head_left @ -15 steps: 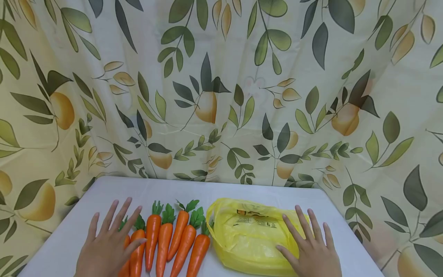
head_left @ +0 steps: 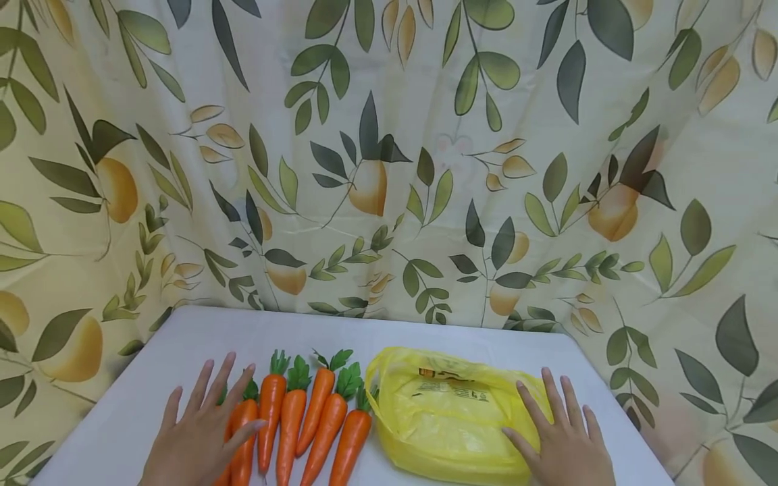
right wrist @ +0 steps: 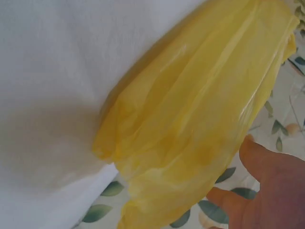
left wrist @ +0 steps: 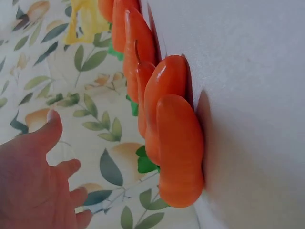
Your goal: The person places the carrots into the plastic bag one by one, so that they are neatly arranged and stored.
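Carrots point(head_left: 290, 432) lie in row on tabletop point(head_left: 243, 331), long axes pointing roughly at far edge, leaves point(head_left: 348, 382) foremost. Left hand point(head_left: 194, 435) nearer, above row's left end; right hand point(head_left: 570, 442) above right side of yellow bag point(head_left: 450, 428). Both hands free, spread, grasping nothing. Bag just right of carrots; contents unclear.

Left hand point(head_left: 193, 442) is palm down, fingers point(head_left: 200, 389) fanned out and pretty much straight, thumb poking inward. Right hand point(head_left: 570, 445) is basically a mirror of it, fingers spread and pointing away from the body, thumb angled inward too. They're well apart.
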Motion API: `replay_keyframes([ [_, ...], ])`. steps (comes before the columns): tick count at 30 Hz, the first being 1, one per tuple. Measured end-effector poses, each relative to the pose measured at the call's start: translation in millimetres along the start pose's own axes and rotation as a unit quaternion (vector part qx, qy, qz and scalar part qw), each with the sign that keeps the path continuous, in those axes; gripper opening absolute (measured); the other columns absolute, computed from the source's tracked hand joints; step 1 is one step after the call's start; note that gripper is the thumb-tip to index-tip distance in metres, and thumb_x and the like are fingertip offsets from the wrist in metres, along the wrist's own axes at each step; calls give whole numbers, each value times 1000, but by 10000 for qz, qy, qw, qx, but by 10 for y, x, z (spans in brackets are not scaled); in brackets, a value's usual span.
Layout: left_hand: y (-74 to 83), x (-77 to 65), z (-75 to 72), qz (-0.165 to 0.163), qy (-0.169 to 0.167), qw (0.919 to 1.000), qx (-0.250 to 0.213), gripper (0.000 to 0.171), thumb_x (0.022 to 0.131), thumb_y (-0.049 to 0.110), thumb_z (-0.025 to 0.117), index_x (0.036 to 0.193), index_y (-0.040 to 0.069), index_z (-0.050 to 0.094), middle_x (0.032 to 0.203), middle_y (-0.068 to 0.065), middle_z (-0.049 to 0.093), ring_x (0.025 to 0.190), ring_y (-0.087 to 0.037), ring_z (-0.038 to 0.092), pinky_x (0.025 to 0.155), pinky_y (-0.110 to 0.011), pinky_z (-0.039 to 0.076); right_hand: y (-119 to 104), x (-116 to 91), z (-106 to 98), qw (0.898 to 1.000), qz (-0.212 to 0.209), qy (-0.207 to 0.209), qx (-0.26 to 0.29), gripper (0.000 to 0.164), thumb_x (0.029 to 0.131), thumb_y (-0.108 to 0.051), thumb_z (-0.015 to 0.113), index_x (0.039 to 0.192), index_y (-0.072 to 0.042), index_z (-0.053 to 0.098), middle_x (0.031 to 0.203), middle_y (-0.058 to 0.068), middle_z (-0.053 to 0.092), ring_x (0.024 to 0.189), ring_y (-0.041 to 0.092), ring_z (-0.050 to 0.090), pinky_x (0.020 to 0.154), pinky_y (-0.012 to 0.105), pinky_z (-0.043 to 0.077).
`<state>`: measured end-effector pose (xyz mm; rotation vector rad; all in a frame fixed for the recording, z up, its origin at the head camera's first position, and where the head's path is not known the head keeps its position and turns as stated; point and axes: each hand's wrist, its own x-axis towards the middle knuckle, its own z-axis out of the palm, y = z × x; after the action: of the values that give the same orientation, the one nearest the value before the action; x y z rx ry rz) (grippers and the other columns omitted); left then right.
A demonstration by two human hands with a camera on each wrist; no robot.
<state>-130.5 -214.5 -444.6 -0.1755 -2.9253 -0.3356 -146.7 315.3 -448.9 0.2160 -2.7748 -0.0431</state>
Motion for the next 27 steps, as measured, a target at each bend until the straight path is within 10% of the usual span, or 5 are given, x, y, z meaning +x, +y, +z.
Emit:
replay_keyframes([
  [7, -82, -11, 0, -440, -455, 9976, -271, 89, 97, 71, 51, 162, 13, 34, 168, -22, 17, 150, -53, 11, 106, -81, 8, 184, 101, -32, 9931, 512, -1027, 224, 85, 95, -74, 51, 148, -7, 53, 156, 39, 23, 142, 62, 18, 104, 82, 16],
  [15, -280, 41, -7, -511, -822, 9953, -20, 87, 98, 71, 48, 160, 11, 37, 159, -35, 28, 133, -65, 34, 92, -80, 37, 249, 208, 12, 9769, 792, -1876, 649, 87, 99, -72, 47, 150, -1, 48, 151, 48, 20, 134, 72, 19, 92, 82, 33],
  [23, -456, 60, 28, -694, -1195, 9893, -474, 86, 101, 70, 45, 160, 9, 36, 111, -24, 60, 91, -39, 60, 69, -60, 53, 395, 259, 69, 9490, 1103, -2472, 1619, 80, 105, -59, 48, 148, 7, 43, 145, 56, 13, 122, 79, 30, 85, 82, 39],
  [27, -542, 70, 37, -781, -1540, 9769, -1262, 83, 101, 65, 49, 160, 9, 34, 115, -23, 64, 99, -42, 65, 71, -64, 53, 428, 270, 73, 9295, 1137, -2646, 2306, 74, 106, -54, 50, 149, 6, 44, 148, 55, 9, 130, 76, 22, 91, 81, 36],
])
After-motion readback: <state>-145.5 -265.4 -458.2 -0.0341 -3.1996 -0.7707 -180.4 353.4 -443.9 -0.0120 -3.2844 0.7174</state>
